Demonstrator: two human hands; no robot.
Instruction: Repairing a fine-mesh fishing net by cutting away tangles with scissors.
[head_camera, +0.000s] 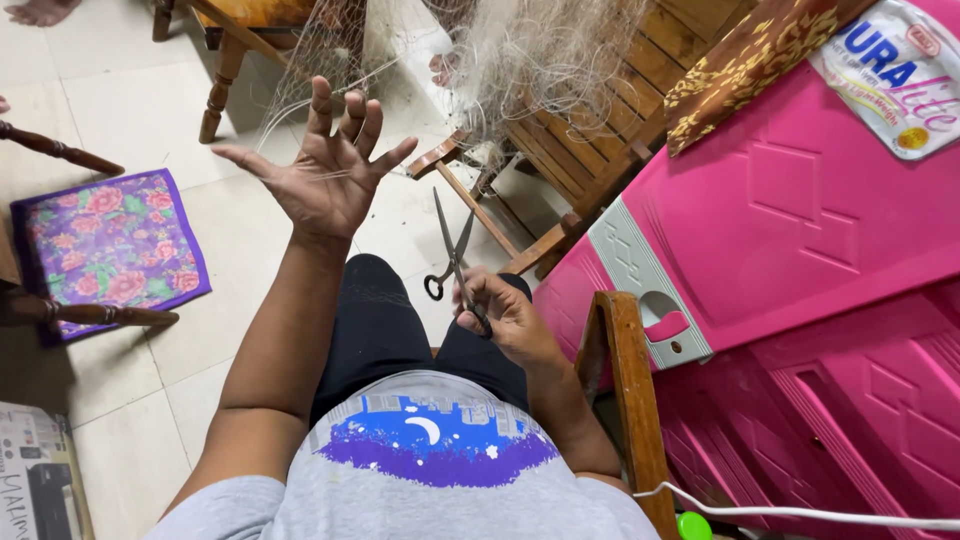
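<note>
My left hand (328, 170) is raised with palm up and fingers spread; thin strands of a fine fishing net (520, 50) run across the fingers. The net hangs in a pale tangled mass over a wooden bench at the top. My right hand (505, 315) rests near my knee and grips the handles of dark metal scissors (450, 250), whose blades are parted and point up toward the net. I sit in dark shorts and a grey printed shirt.
A wooden slatted bench (590, 140) stands ahead. A pink plastic cabinet (800, 230) fills the right side, with a wooden chair arm (625, 380) beside me. A purple floral cushion (110, 245) lies on the tiled floor at left. A white cord (800, 513) crosses bottom right.
</note>
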